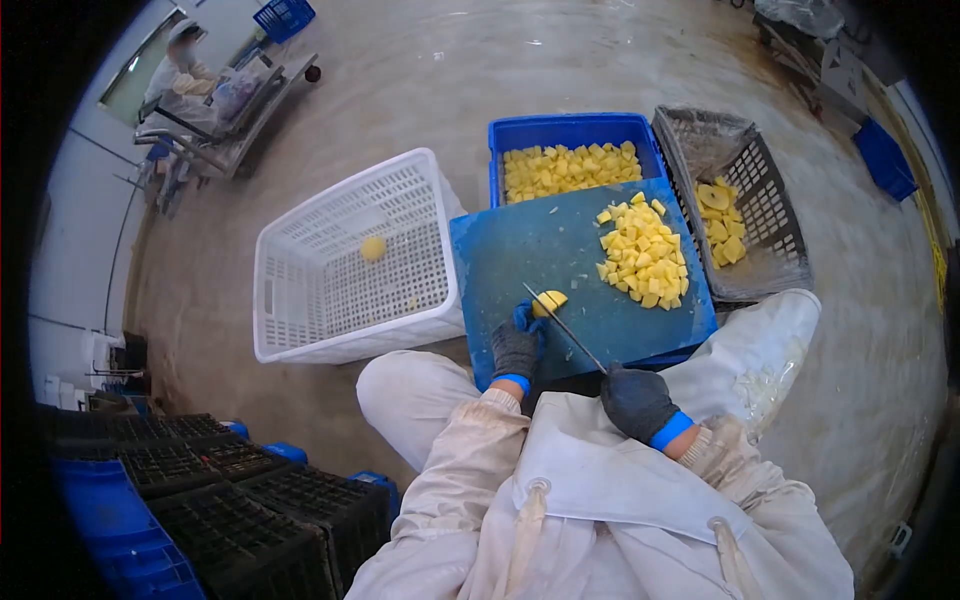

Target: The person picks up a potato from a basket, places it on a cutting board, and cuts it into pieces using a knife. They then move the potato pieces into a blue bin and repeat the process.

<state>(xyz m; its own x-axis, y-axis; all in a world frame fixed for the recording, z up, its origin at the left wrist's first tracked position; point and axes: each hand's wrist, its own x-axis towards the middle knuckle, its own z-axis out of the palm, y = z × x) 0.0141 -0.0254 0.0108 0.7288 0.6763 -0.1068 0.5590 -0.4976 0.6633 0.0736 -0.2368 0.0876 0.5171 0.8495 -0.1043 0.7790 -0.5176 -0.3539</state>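
Observation:
My right hand [640, 403], in a dark glove with a blue cuff, grips a knife [568, 335]. The thin blade slants up and left across a piece of peeled potato [549, 303]. Against that piece, on its near left side, are the curled fingers of my left hand [517, 350], gloved the same way; the fingertips are partly hidden. Both lie on or over the near part of a blue cutting board [530, 245]. A heap of potato cubes [645, 255] is spread over the board's right side.
Beyond the board stands a blue crate [570, 120] of potato cubes. On the right a dark crate [775, 190] holds larger potato pieces. One round potato [373, 248] lies in the white crate [350, 335] at left. Black crates [250, 540] stand lower left; a person [180, 75] is near a cart [235, 140].

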